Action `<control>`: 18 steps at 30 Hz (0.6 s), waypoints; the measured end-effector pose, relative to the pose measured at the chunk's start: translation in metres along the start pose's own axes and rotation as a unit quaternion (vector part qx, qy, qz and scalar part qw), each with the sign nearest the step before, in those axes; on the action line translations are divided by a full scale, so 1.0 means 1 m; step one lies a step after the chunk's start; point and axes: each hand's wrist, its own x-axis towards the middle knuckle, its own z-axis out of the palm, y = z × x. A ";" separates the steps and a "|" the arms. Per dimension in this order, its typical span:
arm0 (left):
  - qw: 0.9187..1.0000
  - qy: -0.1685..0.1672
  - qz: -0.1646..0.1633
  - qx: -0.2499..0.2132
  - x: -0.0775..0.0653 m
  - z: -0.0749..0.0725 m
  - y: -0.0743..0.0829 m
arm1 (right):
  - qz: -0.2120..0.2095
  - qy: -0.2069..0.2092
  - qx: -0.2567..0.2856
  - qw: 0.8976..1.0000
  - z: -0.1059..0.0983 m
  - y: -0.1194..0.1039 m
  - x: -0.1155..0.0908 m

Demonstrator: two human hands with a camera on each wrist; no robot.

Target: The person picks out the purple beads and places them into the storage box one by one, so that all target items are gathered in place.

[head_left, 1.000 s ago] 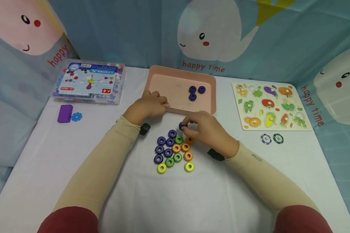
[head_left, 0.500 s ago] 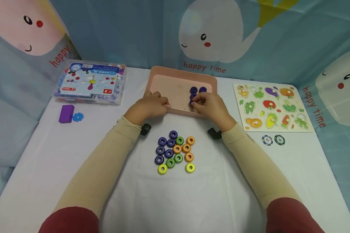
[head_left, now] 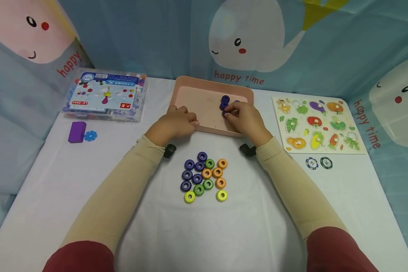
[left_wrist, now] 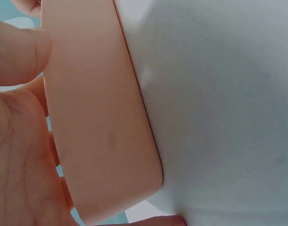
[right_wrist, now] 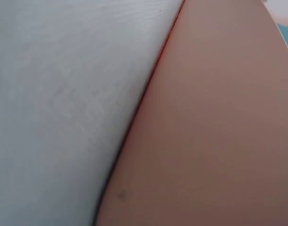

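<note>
In the head view, my left hand (head_left: 174, 126) holds the near left corner of a shallow pink tray (head_left: 198, 104). The left wrist view shows the thumb (left_wrist: 21, 54) against the tray's rim. Inside the tray at the right, my right hand (head_left: 247, 119) pinches a dark blue ring (head_left: 224, 113) between thumb and fingertips. That ring stands in line with other dark blue rings (head_left: 225, 99), and one more is partly hidden behind the hand. The right wrist view shows only the tray's outer wall (right_wrist: 214, 117) and the tablecloth, not the fingers.
On the white table nearer me lie several loose rings: dark blue (head_left: 187, 175), green (head_left: 208, 184), orange (head_left: 217, 173) and yellow (head_left: 189, 197). A clear plastic box (head_left: 103, 96), purple block (head_left: 77, 132) and blue flower piece (head_left: 90, 136) sit left; a vegetable puzzle board (head_left: 319, 126) and two chips (head_left: 311, 163) right.
My right hand has carried a dark blue ring from the loose group into the tray, and the line of rings there has shifted slightly toward the back. The left hand has stayed put.
</note>
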 end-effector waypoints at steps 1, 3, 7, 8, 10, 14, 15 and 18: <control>1.000 -0.001 0.000 0.000 0.000 0.000 0.000 | 0.000 -0.002 0.003 1.000 0.000 0.000 0.000; 1.000 -0.002 -0.001 -0.001 -0.001 -0.001 0.001 | 0.000 -0.004 0.013 1.000 -0.001 0.000 0.000; 1.000 -0.002 0.001 0.000 -0.001 -0.001 0.001 | -0.011 0.004 0.038 0.999 -0.003 -0.005 -0.005; 1.000 -0.001 0.002 0.001 -0.001 0.000 0.000 | -0.019 0.007 0.045 0.999 -0.004 -0.007 -0.008; 1.000 0.000 0.004 0.005 0.000 0.000 -0.001 | -0.042 0.010 0.053 0.998 -0.005 -0.013 -0.016; 1.000 0.002 0.007 0.013 0.002 0.002 -0.002 | -0.114 0.007 0.050 0.992 -0.005 -0.031 -0.041; 1.000 0.003 0.008 0.014 0.002 0.002 -0.002 | -0.134 0.002 0.047 0.990 -0.004 -0.036 -0.048; 1.000 0.006 0.013 0.020 0.003 0.002 -0.002 | -0.177 -0.031 0.027 0.983 0.001 -0.049 -0.066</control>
